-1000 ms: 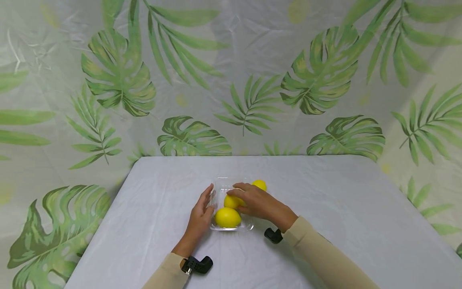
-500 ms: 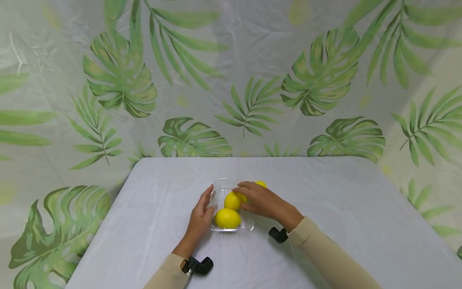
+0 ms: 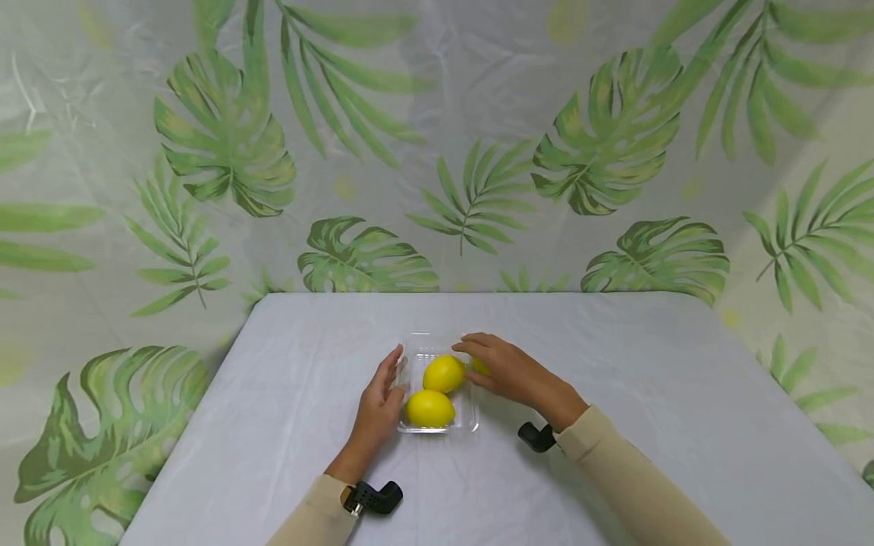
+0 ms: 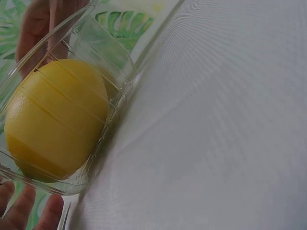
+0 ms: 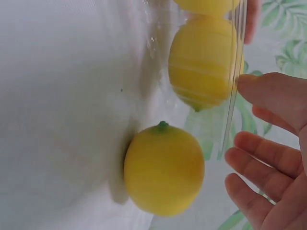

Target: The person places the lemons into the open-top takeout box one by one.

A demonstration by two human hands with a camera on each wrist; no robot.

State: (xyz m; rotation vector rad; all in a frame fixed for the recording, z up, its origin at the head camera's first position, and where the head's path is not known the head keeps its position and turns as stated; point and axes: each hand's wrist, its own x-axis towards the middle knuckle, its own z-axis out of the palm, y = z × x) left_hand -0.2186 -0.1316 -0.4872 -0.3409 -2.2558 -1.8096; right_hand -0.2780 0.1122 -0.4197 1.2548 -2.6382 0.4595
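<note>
A clear plastic container holds two yellow lemons: the front lemon lies crosswise, and the rear lemon sits tilted behind it. My left hand rests against the container's left side, fingers extended. Over the right rim is my right hand, with nothing in its grip and its fingers spread. A third lemon lies on the table just outside the container, its green tip facing it; in the head view my right hand partly covers it. Through the container wall, the left wrist view shows one lemon up close.
A white cloth covers the table. Its far edge meets a backdrop printed with green leaves. Black wrist cameras, such as the one on the left wrist, stick out near each sleeve.
My right hand has let go of the rear lemon, leaving it in the container, and has moved right toward the outside lemon. My left hand has stayed at the container's side.
</note>
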